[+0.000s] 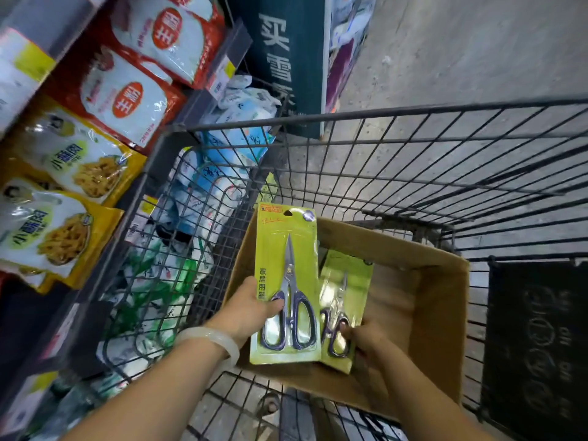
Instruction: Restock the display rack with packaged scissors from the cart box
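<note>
A cardboard box (pixel 442 300) sits inside the wire cart (pixel 381 160). My left hand (pixel 251 310) grips a green scissors pack (pixel 286 259) by its lower left edge, thumb on the front, and holds it upright above the box. My right hand (pixel 366 342) pinches the lower end of a second green scissors pack (pixel 348 281), which leans inside the box just right of the first. A pale bangle (pixel 210 340) circles my left wrist. The display rack for scissors is not in view.
Shelves on the left carry yellow snack bags (pixel 63 167) and red-and-white bags (pixel 127 97). A wire basket (pixel 178 249) of white and blue packets stands beside the cart. A dark sign (pixel 286 65) stands ahead; grey floor lies to the right.
</note>
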Demonstrator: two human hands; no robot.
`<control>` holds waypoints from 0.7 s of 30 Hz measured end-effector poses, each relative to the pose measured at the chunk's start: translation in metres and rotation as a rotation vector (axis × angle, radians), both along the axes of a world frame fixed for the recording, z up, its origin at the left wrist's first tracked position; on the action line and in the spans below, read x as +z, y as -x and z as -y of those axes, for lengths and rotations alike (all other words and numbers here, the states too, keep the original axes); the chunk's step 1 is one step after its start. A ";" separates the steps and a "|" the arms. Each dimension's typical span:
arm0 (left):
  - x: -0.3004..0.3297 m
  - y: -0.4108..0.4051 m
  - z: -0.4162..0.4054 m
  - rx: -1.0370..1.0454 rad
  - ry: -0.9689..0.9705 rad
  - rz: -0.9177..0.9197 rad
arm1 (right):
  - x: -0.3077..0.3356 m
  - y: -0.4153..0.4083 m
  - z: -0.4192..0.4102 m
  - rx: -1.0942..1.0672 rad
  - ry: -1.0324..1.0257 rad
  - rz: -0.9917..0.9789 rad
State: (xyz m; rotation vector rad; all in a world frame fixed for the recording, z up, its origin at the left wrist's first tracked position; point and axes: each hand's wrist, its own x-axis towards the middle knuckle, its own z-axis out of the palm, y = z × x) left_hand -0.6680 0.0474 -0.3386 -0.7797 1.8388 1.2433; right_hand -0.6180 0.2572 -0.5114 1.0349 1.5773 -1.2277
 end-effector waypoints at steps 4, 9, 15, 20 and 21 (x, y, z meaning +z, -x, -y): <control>0.014 -0.004 -0.004 -0.017 -0.001 -0.036 | 0.061 0.023 -0.020 0.008 0.073 0.068; 0.041 -0.014 -0.003 0.035 0.005 -0.035 | 0.103 0.039 -0.056 -0.019 0.191 0.136; 0.071 -0.034 0.009 0.111 0.038 -0.072 | 0.126 0.029 -0.065 0.080 0.157 0.163; 0.074 -0.057 0.015 0.158 0.060 -0.159 | 0.112 -0.010 -0.038 0.077 0.230 0.097; 0.074 -0.062 0.016 0.160 0.060 -0.166 | 0.111 -0.020 -0.032 0.134 0.215 0.107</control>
